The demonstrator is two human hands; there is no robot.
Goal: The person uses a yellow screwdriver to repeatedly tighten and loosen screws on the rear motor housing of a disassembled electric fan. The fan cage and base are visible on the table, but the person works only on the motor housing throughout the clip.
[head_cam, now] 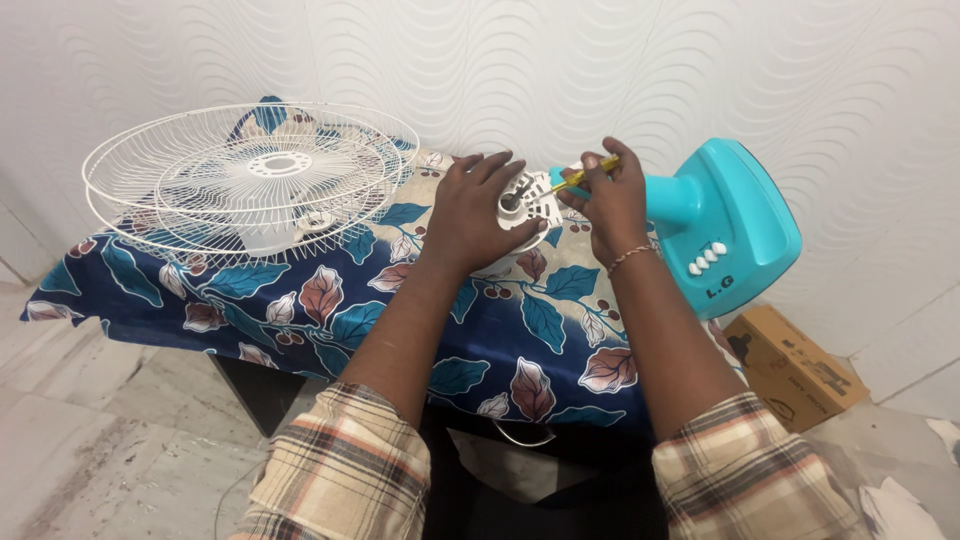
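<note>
Fan motor [525,205] on leaf-print cloth [300,300]; left hand [480,215] spread on it, right hand [610,200] pinching screwdriver [583,177]; white wall [500,60].

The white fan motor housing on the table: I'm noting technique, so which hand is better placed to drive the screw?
The right hand: its grip already holds the yellow-handled screwdriver angled toward the white fan motor housing, while the left hand lies flat on it, steadying it.

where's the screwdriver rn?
Head view, right of centre: the yellow-handled screwdriver is in the right hand, tip angled down-left at the white fan motor housing that the left hand steadies, beside the turquoise fan base.
</note>
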